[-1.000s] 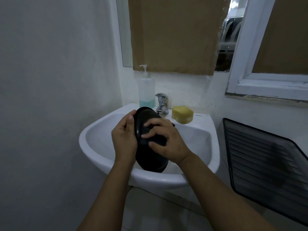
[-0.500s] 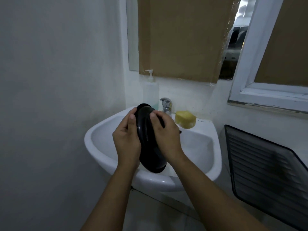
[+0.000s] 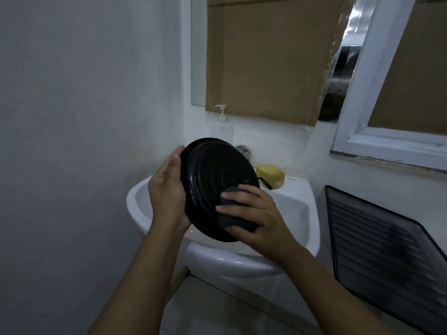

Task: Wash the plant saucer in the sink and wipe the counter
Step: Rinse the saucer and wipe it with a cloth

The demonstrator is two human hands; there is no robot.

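Note:
A round black plant saucer (image 3: pixel 212 175) is held tilted on edge over the white sink (image 3: pixel 300 213), its ribbed underside facing me. My left hand (image 3: pixel 167 192) grips its left rim from behind. My right hand (image 3: pixel 254 213) holds a dark cloth (image 3: pixel 229 218) and presses it on the saucer's lower right part. The saucer hides most of the basin.
A tap (image 3: pixel 244 151) and a soap pump bottle (image 3: pixel 221 117) stand behind the saucer. A yellow sponge (image 3: pixel 269 175) lies on the sink's back ledge. A grey wall is on the left, a dark ribbed panel (image 3: pixel 387 250) on the right, a window frame (image 3: pixel 358 93) above.
The saucer has turned so its underside faces me more. My right hand slid from the saucer's upper part down to its lower right with the cloth. The view has tilted up slightly.

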